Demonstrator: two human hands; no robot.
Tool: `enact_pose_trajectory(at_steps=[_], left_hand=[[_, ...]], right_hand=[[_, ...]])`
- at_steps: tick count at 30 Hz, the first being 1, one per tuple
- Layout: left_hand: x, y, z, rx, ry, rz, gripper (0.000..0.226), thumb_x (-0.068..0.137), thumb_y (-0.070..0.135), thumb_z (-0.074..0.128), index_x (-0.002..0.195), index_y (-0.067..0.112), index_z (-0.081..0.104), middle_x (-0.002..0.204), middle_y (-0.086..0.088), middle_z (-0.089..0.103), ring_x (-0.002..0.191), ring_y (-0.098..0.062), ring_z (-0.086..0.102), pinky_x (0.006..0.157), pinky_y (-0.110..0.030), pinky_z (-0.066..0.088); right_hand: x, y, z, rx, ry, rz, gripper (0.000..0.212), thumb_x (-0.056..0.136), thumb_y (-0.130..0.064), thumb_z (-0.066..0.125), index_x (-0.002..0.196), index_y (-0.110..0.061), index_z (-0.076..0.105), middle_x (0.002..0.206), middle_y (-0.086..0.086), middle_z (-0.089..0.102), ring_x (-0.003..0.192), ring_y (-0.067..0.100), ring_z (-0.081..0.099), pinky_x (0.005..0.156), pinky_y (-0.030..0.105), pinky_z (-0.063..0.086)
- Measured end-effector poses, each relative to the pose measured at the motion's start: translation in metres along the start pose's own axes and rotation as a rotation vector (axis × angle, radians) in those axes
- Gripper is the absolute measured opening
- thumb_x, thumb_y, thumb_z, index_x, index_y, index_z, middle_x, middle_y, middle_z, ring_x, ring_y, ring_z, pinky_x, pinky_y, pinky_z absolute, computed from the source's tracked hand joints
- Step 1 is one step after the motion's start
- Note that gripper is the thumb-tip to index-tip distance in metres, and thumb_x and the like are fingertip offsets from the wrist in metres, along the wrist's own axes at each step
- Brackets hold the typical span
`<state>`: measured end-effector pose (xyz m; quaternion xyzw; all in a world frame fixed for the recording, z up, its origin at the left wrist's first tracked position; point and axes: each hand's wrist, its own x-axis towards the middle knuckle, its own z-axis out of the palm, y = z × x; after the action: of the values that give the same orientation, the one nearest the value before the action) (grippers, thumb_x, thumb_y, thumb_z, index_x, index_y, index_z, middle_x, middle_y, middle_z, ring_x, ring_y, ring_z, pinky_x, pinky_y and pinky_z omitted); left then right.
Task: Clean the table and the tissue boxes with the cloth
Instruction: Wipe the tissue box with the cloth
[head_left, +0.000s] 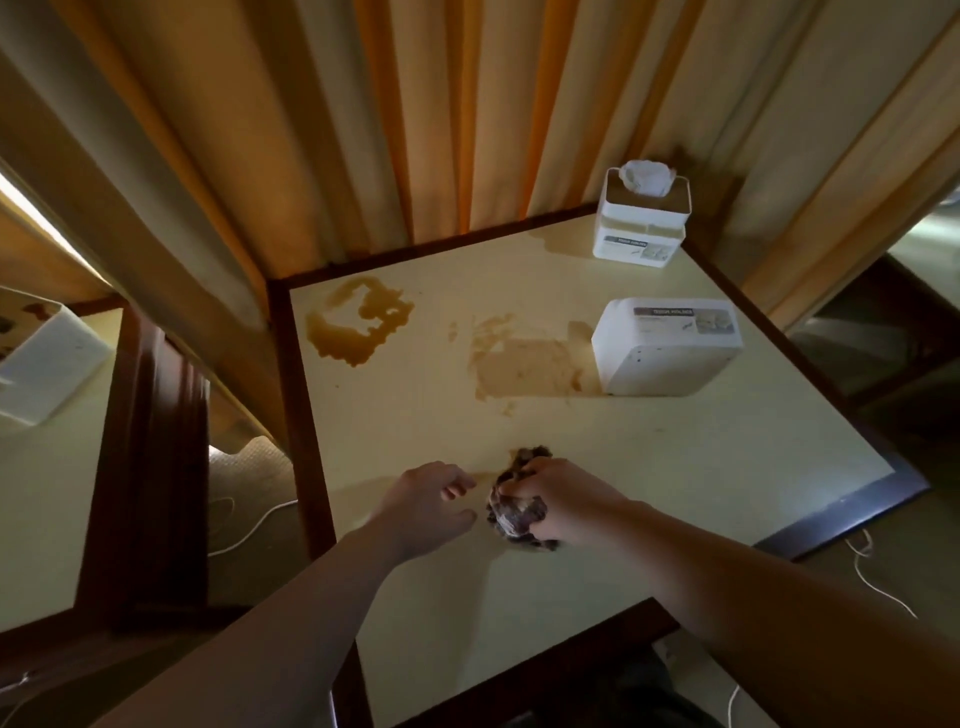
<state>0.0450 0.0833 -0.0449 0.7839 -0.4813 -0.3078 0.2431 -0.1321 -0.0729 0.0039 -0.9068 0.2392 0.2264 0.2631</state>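
The right hand (558, 506) grips the crumpled cloth (517, 512) near the tabletop's (675, 467) near edge; the left hand (434, 501) hovers loosely open. The spill (358, 325) lies toward the far-left corner.

Cream table (649, 493) with dark wood border, right hand (563, 506) gripping a crumpled dark cloth (511, 514) on it, left hand (428, 501) loosely curled just beside the cloth, brown puddle (358, 322) and smeared stain (524, 364) farther back on the table, tipped white tissue box (667, 348) touching the smear, upright tissue box (643, 215) at the table's far corner, curtains (415, 114) behind the table

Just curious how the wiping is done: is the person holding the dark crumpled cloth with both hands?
No, only the right hand grips the dark crumpled cloth; the left hand hovers beside it, holding nothing.
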Motion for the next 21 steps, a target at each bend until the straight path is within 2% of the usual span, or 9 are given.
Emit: enact_pose_trajectory(at_steps=[3,7,10,13,16,18,21], left_hand=[[0.005,0.008,0.006,-0.028,-0.019,0.025,0.034,0.082,0.019,0.080,0.115,0.020,0.073,0.102,0.006,0.068,0.094,-0.009,0.063,0.073,0.000,0.036],[0.011,0.015,0.010,-0.044,-0.034,0.037,0.033,0.079,0.022,0.080,0.111,0.018,0.074,0.099,0.005,0.068,0.093,-0.011,0.064,0.073,-0.002,0.037],[0.011,0.015,0.009,-0.053,-0.035,0.035,0.038,0.073,0.033,0.073,0.108,0.018,0.074,0.097,0.006,0.069,0.093,-0.010,0.065,0.075,-0.002,0.038],[0.010,0.013,0.005,-0.048,-0.039,0.026,0.034,0.075,0.029,0.074,0.108,0.021,0.074,0.098,0.008,0.069,0.094,-0.009,0.065,0.077,-0.004,0.040],[0.010,0.014,0.002,-0.056,-0.035,0.026,0.034,0.073,0.033,0.071,0.106,0.025,0.073,0.096,0.012,0.068,0.092,-0.005,0.064,0.079,-0.012,0.044],[0.011,0.016,0.001,-0.062,-0.035,0.042,0.029,0.078,0.026,0.075,0.107,0.025,0.072,0.097,0.013,0.067,0.091,-0.003,0.063,0.080,-0.017,0.046],[0.019,0.026,-0.003,-0.035,-0.029,0.090,0.029,0.085,0.023,0.077,0.114,0.022,0.071,0.102,0.012,0.066,0.096,-0.001,0.063,0.082,-0.015,0.046]], right_hand=[[-0.004,0.005,0.003,0.026,0.043,0.009,0.056,0.086,-0.031,0.076,0.140,-0.035,0.064,0.137,0.008,0.058,0.118,0.031,0.062,0.101,0.036,0.051],[-0.002,0.004,0.012,-0.014,0.078,0.022,0.054,0.088,-0.050,0.070,0.140,-0.041,0.062,0.146,0.009,0.046,0.132,0.037,0.044,0.112,0.037,0.040],[0.001,0.003,0.017,0.004,0.035,0.039,0.050,0.092,-0.044,0.068,0.142,-0.041,0.060,0.151,0.011,0.039,0.138,0.040,0.036,0.114,0.045,0.040],[0.005,0.003,0.020,0.002,0.066,0.006,0.051,0.090,-0.034,0.073,0.140,-0.033,0.064,0.141,0.010,0.052,0.132,0.035,0.048,0.109,0.037,0.045],[0.006,0.004,0.019,0.022,0.100,0.010,0.052,0.090,-0.028,0.077,0.140,-0.026,0.066,0.137,0.009,0.059,0.124,0.030,0.058,0.102,0.030,0.047],[0.003,0.009,0.019,0.060,0.125,0.026,0.052,0.092,-0.028,0.076,0.143,-0.026,0.064,0.137,0.009,0.059,0.121,0.028,0.059,0.100,0.028,0.046],[-0.009,0.023,0.017,0.165,0.213,0.055,0.052,0.092,-0.028,0.076,0.142,-0.029,0.064,0.135,0.003,0.062,0.118,0.023,0.062,0.100,0.025,0.046]])
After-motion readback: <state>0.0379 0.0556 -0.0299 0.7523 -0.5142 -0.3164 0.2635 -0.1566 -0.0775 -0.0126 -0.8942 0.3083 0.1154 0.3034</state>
